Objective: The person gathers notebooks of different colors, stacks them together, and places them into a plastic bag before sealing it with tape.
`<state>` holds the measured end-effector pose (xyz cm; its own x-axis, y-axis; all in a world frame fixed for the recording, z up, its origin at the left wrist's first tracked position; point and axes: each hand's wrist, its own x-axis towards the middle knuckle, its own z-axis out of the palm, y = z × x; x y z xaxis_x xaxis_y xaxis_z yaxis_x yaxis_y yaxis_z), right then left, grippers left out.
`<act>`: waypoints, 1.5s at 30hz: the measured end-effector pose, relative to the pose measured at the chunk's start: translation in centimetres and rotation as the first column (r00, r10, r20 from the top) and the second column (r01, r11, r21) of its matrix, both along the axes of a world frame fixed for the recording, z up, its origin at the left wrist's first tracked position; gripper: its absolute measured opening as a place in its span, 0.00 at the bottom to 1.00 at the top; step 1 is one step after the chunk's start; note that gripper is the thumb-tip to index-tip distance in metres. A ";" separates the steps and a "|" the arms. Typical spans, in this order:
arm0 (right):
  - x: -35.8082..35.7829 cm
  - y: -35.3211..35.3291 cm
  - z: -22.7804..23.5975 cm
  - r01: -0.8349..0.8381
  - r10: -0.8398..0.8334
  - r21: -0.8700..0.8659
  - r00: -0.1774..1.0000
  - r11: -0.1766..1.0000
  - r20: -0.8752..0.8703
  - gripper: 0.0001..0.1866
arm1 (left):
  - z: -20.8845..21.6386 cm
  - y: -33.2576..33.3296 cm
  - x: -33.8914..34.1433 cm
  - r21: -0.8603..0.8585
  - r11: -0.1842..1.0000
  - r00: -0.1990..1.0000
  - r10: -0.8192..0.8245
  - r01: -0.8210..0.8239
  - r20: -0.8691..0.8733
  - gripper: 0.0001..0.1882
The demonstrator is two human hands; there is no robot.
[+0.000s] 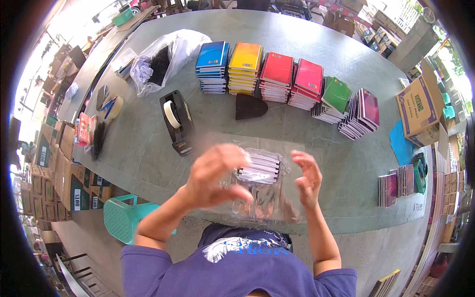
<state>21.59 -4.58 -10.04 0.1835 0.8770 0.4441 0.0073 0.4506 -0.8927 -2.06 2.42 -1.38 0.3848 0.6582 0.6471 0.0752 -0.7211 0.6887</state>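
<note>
A small stack of notebooks [261, 167], white page edges and dark bindings showing, lies on the table near my body. A clear plastic bag [289, 198] surrounds it, its loose film spread toward me. My left hand [215, 173] is raised at the stack's left side, slightly blurred, thumb and fingers apart. To the right of the stack, my right hand [308, 178] is also lifted, its fingers curved and apart. Neither hand holds anything that I can see. Beyond my left hand stands a black tape dispenser [185, 126] with a pale roll.
Spiral notebook stacks in blue [212, 54], yellow [246, 57], red [277, 69], green [337, 94] and maroon [368, 106] arc across the grey-green table [297, 29]. A dark pad [250, 107] lies before them. A cardboard box [418, 111] stands right; a green stool [121, 218] sits below left.
</note>
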 end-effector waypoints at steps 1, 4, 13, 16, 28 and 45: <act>0.6 -1.2 -1.6 0.049 -0.033 -0.065 0.973 0.997 0.227 0.25 | 0.8 -0.7 0.0 0.123 0.986 0.948 -0.070 0.113 -0.309 0.27; -2.5 -3.7 -5.0 0.114 -0.091 -0.192 0.988 0.975 0.123 0.25 | -0.1 -1.7 1.1 0.269 0.935 0.732 0.015 0.231 -0.681 0.23; -1.9 -2.3 -1.4 0.104 -0.250 0.232 0.553 0.967 0.795 0.28 | -0.6 -6.5 -1.6 0.502 0.738 0.647 0.118 0.451 -0.753 0.11; -1.6 -1.2 -0.4 -0.011 -0.204 0.238 0.478 0.971 0.855 0.27 | -0.4 -6.0 -2.2 0.499 0.698 0.730 -0.050 0.514 -0.681 0.11; -2.3 -0.8 -0.3 -0.125 -0.143 0.217 0.436 0.968 0.889 0.23 | -0.6 3.9 2.4 0.354 0.893 0.763 0.020 0.277 -0.646 0.14; -1.7 -1.6 -0.6 -0.117 -0.008 0.059 0.399 0.991 0.917 0.25 | 1.5 5.4 4.2 0.325 0.697 0.464 -0.012 0.639 -0.886 0.07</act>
<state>19.84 -6.15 -10.60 -0.4328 0.8099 0.3958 0.7622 0.5632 -0.3191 2.11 7.85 0.10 0.9961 -0.0094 0.0875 -0.0030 -0.9973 -0.0728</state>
